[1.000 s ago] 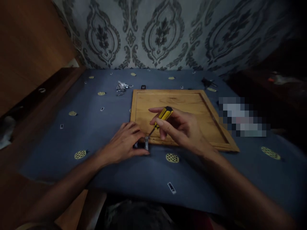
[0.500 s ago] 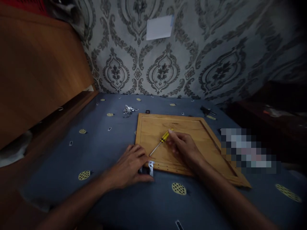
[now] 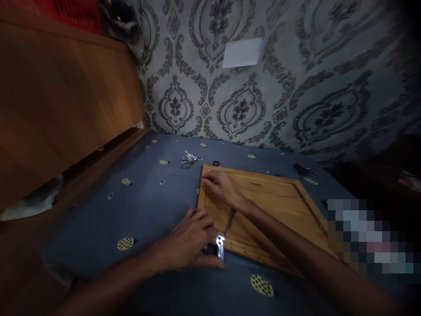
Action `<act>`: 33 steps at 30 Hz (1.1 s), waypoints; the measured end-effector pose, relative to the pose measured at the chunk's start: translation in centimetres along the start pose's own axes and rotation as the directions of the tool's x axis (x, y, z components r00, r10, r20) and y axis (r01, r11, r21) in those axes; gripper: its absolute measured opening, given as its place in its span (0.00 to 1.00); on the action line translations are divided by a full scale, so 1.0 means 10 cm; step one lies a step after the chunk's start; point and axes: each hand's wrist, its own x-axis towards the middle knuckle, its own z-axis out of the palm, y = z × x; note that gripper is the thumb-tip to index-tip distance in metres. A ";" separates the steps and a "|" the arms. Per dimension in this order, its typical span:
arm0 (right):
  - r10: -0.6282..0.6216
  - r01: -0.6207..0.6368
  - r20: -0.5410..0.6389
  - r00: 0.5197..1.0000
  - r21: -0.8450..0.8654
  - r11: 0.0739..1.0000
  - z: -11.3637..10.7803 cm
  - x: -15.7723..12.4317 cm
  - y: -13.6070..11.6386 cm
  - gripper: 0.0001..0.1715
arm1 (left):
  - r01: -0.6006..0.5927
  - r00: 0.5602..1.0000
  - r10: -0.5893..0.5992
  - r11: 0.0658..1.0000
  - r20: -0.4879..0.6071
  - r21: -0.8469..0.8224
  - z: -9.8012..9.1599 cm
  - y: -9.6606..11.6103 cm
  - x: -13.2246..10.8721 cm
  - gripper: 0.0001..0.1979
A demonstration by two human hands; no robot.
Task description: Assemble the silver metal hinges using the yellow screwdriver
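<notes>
Holds with the left hand the metal hinge, at the near left corner of the wooden panel. Has the left fingers and thumb bent around this hinge, grasping it from two sides. Reaches with the right hand over the left part of the panel, fingertips close to its left edge. Has the right fingers bent and near together; cannot tell whether pinching anything small.

Shows, just below the right wrist, the thin shaft of a screwdriver, slanting over the panel, with the tip near the hinge. Hides the handle behind the right arm.

Find the panel lying flat on the blue worktop, printed with yellow pineapples; notice a row of small dark holes along the near edge of the panel. See, just beyond its far left corner, a small black object, and to the left of this, a pile of metal parts. Notice a dark tool near the far right corner, too dim to name exactly. See behind the worktop a patterned wall with a white sheet on it. At the left, see a wooden cabinet with a red basket on top.
</notes>
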 end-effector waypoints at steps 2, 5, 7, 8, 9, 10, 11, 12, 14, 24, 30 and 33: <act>-0.011 0.016 0.051 0.999 -0.095 0.995 0.16 0.30 0.02 0.06 | -0.001 1.000 0.001 1.000 -0.004 -0.008 -0.01 0.01 0.00 0.25; -0.024 0.042 0.092 0.996 -0.206 0.978 0.39 0.66 0.05 0.18 | -0.003 1.000 0.003 1.000 -0.015 -0.014 0.00 0.01 0.01 0.26; -0.044 0.068 0.096 0.994 -0.255 0.965 0.50 0.82 0.07 0.21 | -0.004 0.999 0.004 1.000 -0.034 0.003 0.00 0.01 0.01 0.26; -0.056 0.081 0.099 0.993 -0.274 0.958 0.55 0.88 0.08 0.21 | -0.008 0.999 0.009 1.000 -0.048 0.019 0.00 0.02 0.00 0.26; -0.067 0.094 0.103 0.992 -0.290 0.953 0.58 0.92 0.09 0.20 | -0.010 0.998 0.013 0.999 -0.063 0.038 0.00 0.03 0.00 0.25; -0.076 0.106 0.108 0.991 -0.303 0.947 0.61 0.95 0.09 0.20 | -0.014 0.997 0.018 0.998 -0.078 0.058 -0.01 0.04 0.00 0.24; -0.082 0.115 0.115 0.990 -0.315 0.942 0.63 0.97 0.10 0.19 | -0.019 0.996 0.026 0.997 -0.090 0.078 -0.02 0.05 -0.01 0.23; -0.087 0.122 0.122 0.989 -0.326 0.938 0.64 0.98 0.10 0.19 | -0.022 0.995 0.032 0.995 -0.098 0.097 -0.03 0.06 -0.01 0.22; -0.089 0.130 0.134 0.987 -0.345 0.930 0.65 0.99 0.10 0.19 | -0.035 0.993 0.050 0.991 -0.112 0.129 -0.05 0.07 -0.01 0.21; -0.066 0.108 0.136 0.988 -0.329 0.938 0.60 0.92 -0.18 0.18 | -0.032 0.997 0.042 0.991 -0.070 0.132 -0.06 0.04 0.01 0.23; 0.020 -0.015 0.031 0.999 -0.177 0.984 0.24 0.48 -0.31 0.05 | -0.057 0.998 0.056 0.997 0.015 0.056 -0.07 0.00 -0.01 0.20; 0.034 -0.036 -0.030 0.999 -0.056 0.998 -0.04 0.00 -0.43 0.12 | -0.062 0.998 0.061 0.997 0.023 0.035 -0.05 -0.03 -0.02 0.19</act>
